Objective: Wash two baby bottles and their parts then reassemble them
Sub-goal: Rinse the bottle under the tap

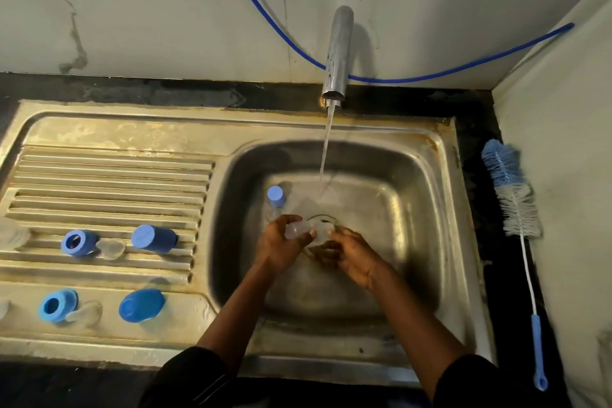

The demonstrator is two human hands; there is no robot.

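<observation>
Right now both of my hands are down in the sink basin point(414, 209), above the drain, with a clear bottle point(306, 230) lying sideways between them. My left hand point(281, 250) grasps its narrower end, thumb over the top and fingers wrapped beneath; my right hand point(352, 257) has its fingers curled around the wider end, though the blur and the clear plastic make that edge hard to read. Water point(326, 146) runs from the steel faucet point(336, 56) and lands on the basin floor just beyond my hands. Near my left hand, a second bottle with a blue cap point(276, 197) stands upright in the basin. On the ribbed drainboard point(109, 175) to the left lie two rows of parts. The farther row has a blue collar ring point(79, 242), a clear nipple point(111, 248) touching it, and a blue cap point(154, 238). The nearer row has another blue ring point(58, 305), another clear nipple point(84, 312) and a rounder blue cap point(142, 305). A blue-and-white bottle brush point(513, 195) lies on the dark counter right of the sink, well apart from my hands. A blue hose point(430, 76) sags along the wall behind the faucet.
</observation>
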